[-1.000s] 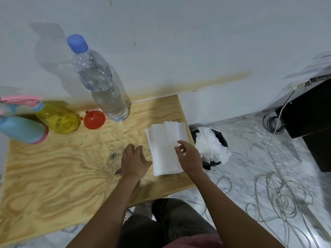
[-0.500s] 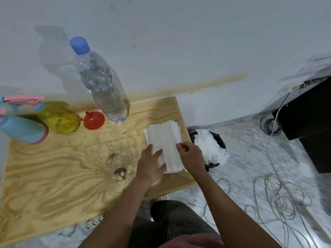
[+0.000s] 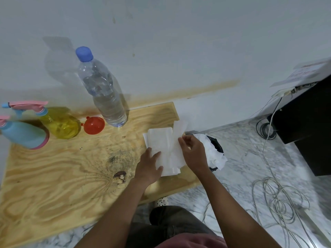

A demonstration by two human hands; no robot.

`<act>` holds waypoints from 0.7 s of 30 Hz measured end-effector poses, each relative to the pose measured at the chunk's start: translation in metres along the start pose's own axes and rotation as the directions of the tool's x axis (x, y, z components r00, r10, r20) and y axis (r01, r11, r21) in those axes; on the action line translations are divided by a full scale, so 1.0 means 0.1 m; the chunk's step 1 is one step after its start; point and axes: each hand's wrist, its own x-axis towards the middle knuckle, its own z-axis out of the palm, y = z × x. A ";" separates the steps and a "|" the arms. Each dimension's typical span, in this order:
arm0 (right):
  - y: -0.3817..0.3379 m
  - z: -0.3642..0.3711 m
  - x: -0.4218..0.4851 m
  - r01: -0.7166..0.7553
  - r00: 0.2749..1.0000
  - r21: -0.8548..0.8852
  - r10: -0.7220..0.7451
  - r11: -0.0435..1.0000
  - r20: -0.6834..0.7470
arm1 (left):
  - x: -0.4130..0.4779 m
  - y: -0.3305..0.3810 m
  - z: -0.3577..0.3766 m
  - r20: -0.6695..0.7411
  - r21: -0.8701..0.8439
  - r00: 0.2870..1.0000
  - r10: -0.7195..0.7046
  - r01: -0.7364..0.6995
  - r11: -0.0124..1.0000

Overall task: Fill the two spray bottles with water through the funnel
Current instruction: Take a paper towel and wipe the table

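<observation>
A yellow spray bottle point(image 3: 60, 123) and a blue spray bottle point(image 3: 23, 134), both with pink triggers, stand at the table's far left. A red funnel point(image 3: 94, 125) lies beside them, next to a clear water bottle point(image 3: 103, 93) with a blue cap. A stack of white tissues point(image 3: 161, 145) lies at the table's right edge. My left hand point(image 3: 148, 167) presses flat on the stack. My right hand point(image 3: 192, 151) pinches one tissue sheet point(image 3: 179, 129) and lifts its edge off the stack.
The plywood table point(image 3: 53, 176) has a dark knot near its middle. A black bin point(image 3: 215, 145) stuffed with crumpled tissue sits on the marble floor just right of the table. Loose cables point(image 3: 279, 199) and a black cabinet point(image 3: 308, 122) are further right.
My left hand moved from the bare wood onto the tissue stack. My right hand took hold of a sheet and is peeling it upward.
</observation>
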 end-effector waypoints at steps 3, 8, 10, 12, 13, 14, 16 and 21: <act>-0.17 -0.04 0.00 0.041 0.999 0.048 -0.042 0.998 0.010 | -0.01 0.01 -0.03 0.026 -0.056 1.000 -0.003 0.005 0.998; -0.51 -0.03 0.03 0.092 0.992 0.138 -0.103 0.986 0.077 | -0.09 -0.05 -0.32 -0.107 -0.469 0.993 -0.050 -0.006 0.883; -0.63 0.03 0.04 0.086 0.983 0.155 -0.109 0.984 0.146 | -0.22 -0.08 -0.57 -0.149 -0.748 0.985 -0.083 -0.057 0.661; -0.74 0.13 0.03 0.087 0.967 0.160 -0.122 0.983 0.224 | -0.41 -0.14 -0.81 -0.193 -0.882 0.980 -0.044 -0.154 0.446; -0.78 0.18 0.03 0.092 0.959 0.156 -0.129 0.984 0.252 | -0.49 -0.16 -0.92 -0.230 -0.863 0.973 0.006 -0.207 0.461; -0.83 0.25 0.02 0.100 0.951 0.148 -0.138 0.984 0.276 | -0.57 -0.20 -1.01 -0.251 -0.843 0.967 0.050 -0.243 0.480; -0.90 0.41 -0.01 0.125 0.940 0.112 -0.154 0.986 0.303 | -0.69 -0.26 -1.15 -0.257 -0.833 0.964 0.064 -0.255 0.492; -1.02 0.96 -0.16 0.209 0.899 0.032 -0.205 0.977 0.386 | -0.95 -0.53 -1.35 -0.337 -0.890 0.919 -0.205 -0.240 0.387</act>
